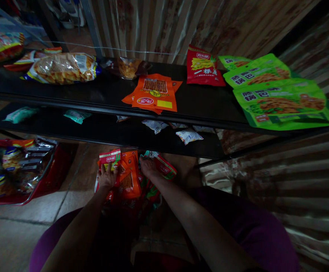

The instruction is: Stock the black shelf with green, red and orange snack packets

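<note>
My left hand lies with its fingers spread over a red snack packet with a white top strip, low in front of me. Beside it, to the right, is an orange snack packet with a picture of brown sticks. My right hand has its fingers curled at the upper edge of a teal-and-white snack packet, partly hidden by the hand. A red-and-green snack packet lies just right of that hand. More red packets below and between my arms are dark and hard to make out.
A black upper shelf bears orange packets, a red packet, green packets and a bag of golden snacks. The lower shelf holds small wrapped packets. A red basket of snacks stands left. Curtain hangs right.
</note>
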Demonstrator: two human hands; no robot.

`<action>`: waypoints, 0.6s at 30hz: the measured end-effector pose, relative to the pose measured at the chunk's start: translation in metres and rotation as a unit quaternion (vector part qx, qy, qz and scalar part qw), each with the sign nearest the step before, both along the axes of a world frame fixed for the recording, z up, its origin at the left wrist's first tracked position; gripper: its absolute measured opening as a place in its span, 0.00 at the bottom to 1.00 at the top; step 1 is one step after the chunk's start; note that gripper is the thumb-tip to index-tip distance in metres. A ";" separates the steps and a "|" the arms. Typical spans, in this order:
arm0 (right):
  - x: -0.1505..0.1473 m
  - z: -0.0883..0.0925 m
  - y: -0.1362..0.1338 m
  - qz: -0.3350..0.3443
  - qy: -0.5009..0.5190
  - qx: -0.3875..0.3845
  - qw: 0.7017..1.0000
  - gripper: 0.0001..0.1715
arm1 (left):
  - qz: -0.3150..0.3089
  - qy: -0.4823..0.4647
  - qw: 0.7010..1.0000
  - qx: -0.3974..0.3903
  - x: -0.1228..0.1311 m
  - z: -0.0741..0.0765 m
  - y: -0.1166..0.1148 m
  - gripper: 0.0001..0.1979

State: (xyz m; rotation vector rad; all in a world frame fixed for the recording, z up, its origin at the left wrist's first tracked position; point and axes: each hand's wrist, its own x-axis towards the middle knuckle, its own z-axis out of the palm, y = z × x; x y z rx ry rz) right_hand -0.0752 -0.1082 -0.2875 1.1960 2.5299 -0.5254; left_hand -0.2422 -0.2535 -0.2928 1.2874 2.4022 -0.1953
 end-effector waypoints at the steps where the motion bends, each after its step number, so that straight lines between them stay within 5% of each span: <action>1: 0.001 0.000 0.000 0.005 0.005 -0.002 1.000 0.23 | -0.001 -0.004 1.000 0.004 -0.001 0.000 0.000 0.24; 9: 0.010 0.003 -0.010 0.009 0.041 0.001 0.999 0.18 | 0.035 -0.020 0.999 0.003 -0.008 0.003 0.002 0.26; 18: 0.008 0.007 -0.013 -0.013 0.064 -0.028 0.997 0.18 | -0.008 -0.009 1.000 -0.008 -0.007 0.007 -0.001 0.24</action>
